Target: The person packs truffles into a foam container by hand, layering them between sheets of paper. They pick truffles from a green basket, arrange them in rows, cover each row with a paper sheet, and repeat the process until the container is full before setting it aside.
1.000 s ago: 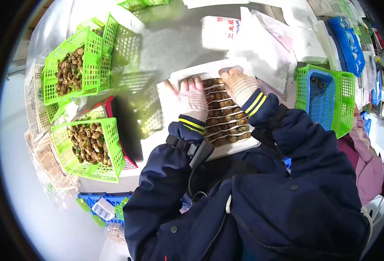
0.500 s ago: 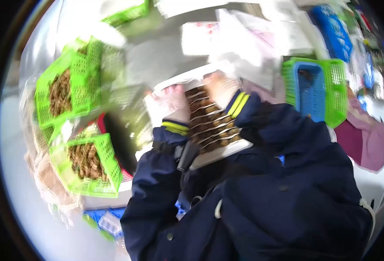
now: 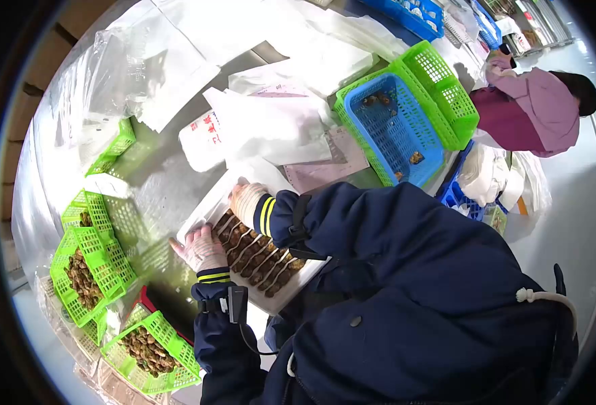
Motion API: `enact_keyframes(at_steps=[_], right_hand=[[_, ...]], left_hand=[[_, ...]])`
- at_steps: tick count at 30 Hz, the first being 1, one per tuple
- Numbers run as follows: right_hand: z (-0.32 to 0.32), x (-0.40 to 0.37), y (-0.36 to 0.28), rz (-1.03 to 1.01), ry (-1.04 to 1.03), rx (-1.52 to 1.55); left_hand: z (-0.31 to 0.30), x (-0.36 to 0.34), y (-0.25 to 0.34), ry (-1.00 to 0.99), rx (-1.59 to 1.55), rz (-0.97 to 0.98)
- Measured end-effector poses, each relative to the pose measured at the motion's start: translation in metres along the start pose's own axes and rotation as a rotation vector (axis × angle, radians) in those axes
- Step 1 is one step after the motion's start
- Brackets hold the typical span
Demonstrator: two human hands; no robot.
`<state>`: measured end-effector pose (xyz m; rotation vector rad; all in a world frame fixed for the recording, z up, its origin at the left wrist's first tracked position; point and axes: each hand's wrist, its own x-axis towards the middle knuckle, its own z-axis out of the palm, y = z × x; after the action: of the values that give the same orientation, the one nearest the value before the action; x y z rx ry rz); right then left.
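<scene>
A white foam box (image 3: 296, 283) lies tilted against my body, filled with rows of brown lumpy items (image 3: 252, 256) separated by thin white strips. My left hand (image 3: 203, 249) rests on the box's far left corner, its thumb stretched out and the other fingers over the rim. My right hand (image 3: 247, 202) is at the far edge of the box, above the upper end of the rows, its fingers bent against the box. Both hands are wrapped in pale coverings. The fingertips of my right hand are partly hidden.
Green baskets (image 3: 109, 263) of brown items stand at left, another (image 3: 151, 354) nearer me. A blue basket (image 3: 396, 128) sits in a green one (image 3: 440, 88) at right. White bags (image 3: 271, 128) lie beyond the box. A person in pink (image 3: 534, 111) is at far right.
My view has swung, so the box and both hands appear lower and further left. The box looks more turned. The person at the right is now more fully in view. Both hands remain at the box.
</scene>
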<state>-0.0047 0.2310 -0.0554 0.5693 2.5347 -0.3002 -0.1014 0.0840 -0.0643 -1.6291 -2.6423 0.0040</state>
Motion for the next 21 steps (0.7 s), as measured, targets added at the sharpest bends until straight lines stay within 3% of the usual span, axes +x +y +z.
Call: enact_keyframes(at_steps=[3,5,7,9,10,11,15,17,19,21], right_hand=[[0.01,0.002,-0.001,-0.052,0.005,-0.075],[0.012,0.0,-0.002,0.028,0.114,-0.038],[0.015,-0.003,0.0,0.106,0.159,0.065],[0.028,0.01,0.001,0.127,0.154,0.11],[0.019,0.004,0.01,0.071,0.104,0.138],[0.014,0.0,0.011,-0.009,0.147,0.061],[-0.013,-0.027,0.013,-0.034,0.132,0.063],[-0.016,-0.038,0.022,-0.127,0.189,0.153],[-0.043,-0.069,0.024,-0.085,0.122,0.263],[-0.023,-0.085,0.038,-0.184,0.305,0.299]], left_hand=[[-0.001,0.0,0.004,0.01,0.003,0.0],[0.002,-0.003,0.001,0.062,-0.02,-0.002],[-0.02,0.003,0.01,-0.094,-0.003,-0.049],[-0.005,-0.006,-0.002,0.034,-0.077,0.017],[-0.012,-0.007,0.006,0.078,-0.052,-0.039],[-0.015,-0.01,0.007,-0.094,-0.038,-0.055],[-0.023,-0.033,0.003,0.216,-0.105,-0.009],[-0.034,-0.058,0.002,0.247,-0.26,-0.067],[-0.04,-0.092,0.006,0.226,-0.3,-0.128],[-0.04,-0.132,0.02,0.187,-0.357,-0.14]])
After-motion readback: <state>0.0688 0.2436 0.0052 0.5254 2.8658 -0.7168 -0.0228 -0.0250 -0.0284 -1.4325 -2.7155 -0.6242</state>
